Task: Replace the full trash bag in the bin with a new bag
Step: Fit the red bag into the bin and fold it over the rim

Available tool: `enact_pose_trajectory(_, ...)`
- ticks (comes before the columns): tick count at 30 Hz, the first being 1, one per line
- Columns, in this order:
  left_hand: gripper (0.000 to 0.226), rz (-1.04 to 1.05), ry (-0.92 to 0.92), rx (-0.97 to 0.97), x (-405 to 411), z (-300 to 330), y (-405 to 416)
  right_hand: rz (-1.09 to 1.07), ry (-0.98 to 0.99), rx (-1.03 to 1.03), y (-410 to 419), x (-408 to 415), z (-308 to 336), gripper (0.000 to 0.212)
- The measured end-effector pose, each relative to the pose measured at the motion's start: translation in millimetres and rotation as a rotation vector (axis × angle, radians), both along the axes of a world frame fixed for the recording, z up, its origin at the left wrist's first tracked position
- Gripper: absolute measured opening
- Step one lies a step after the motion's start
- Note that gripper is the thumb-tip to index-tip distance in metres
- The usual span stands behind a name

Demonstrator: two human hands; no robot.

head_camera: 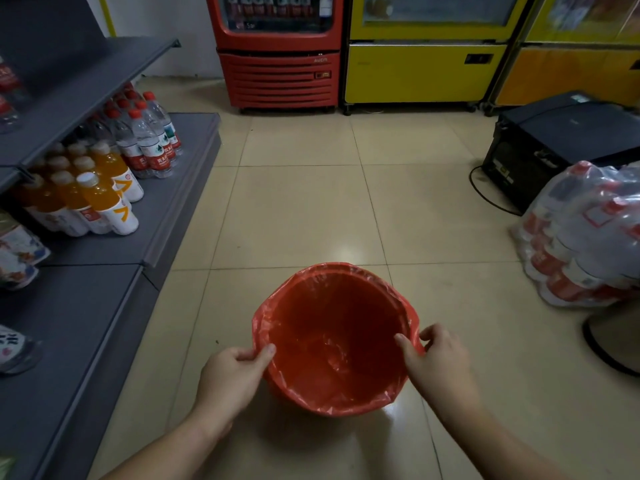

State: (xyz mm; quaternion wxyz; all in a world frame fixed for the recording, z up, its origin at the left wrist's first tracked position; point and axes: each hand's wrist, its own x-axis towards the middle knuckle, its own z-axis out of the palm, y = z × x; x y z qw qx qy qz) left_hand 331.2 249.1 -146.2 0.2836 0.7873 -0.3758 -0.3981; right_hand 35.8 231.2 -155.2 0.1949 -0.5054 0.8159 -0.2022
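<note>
A round bin stands on the tiled floor just in front of me, lined with a thin red trash bag (332, 344) whose edge is folded out over the rim all the way round. The inside of the bag looks empty. My left hand (232, 375) pinches the bag's edge at the rim's left side, thumb inside. My right hand (436, 362) pinches the edge at the right side in the same way. The bin's own wall is hidden under the bag. No other trash bag is in view.
Grey shelving (104, 306) with water and orange drink bottles (104, 188) runs along the left. A red cooler (277, 64) and yellow coolers (426, 64) stand at the back. A shrink-wrapped bottle pack (581, 237) and a black box (554, 143) lie right.
</note>
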Motion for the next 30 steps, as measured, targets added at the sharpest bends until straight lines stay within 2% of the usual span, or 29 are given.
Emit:
enact_pose_trajectory(4,0.024,-0.026,-0.098,-0.054,-1,-6,-6,-0.058,-0.088,-0.026,0,7,-1,0.03)
enact_pose_trajectory(7,0.02,0.047,-0.079,-0.065,-1,-13,-8,-0.075,-0.134,-0.07,3,9,-4,0.024)
enact_pose_trajectory(11,0.02,0.125,-0.01,-0.091,-2,-14,-4,-0.104,-0.211,-0.13,8,5,-6,0.027)
enact_pose_trajectory(14,0.019,0.167,0.133,-0.095,-2,-20,-2,-0.137,-0.417,-0.169,11,-1,-11,0.026)
enact_pose_trajectory(16,0.018,0.216,0.286,-0.072,-1,-28,-2,-0.197,-0.629,-0.157,12,-5,-17,0.025)
enact_pose_trajectory(20,0.021,0.263,0.444,-0.028,-2,-43,0,-0.264,-0.975,-0.012,13,-10,-30,0.024)
enact_pose_trajectory(22,0.022,0.3,0.486,-0.045,-4,-44,1,-0.263,-0.993,-0.012,13,-11,-30,0.023)
enact_pose_trajectory(24,0.026,0.332,0.521,-0.028,-7,-40,5,-0.281,-0.919,-0.06,17,-9,-28,0.026)
enact_pose_trajectory(27,0.046,0.314,0.466,0.106,-12,-27,22,-0.359,-0.796,-0.096,35,1,-23,0.048)
enact_pose_trajectory(30,0.049,0.285,0.443,0.217,-21,-13,39,-0.396,-0.774,0.025,54,16,-13,0.056)
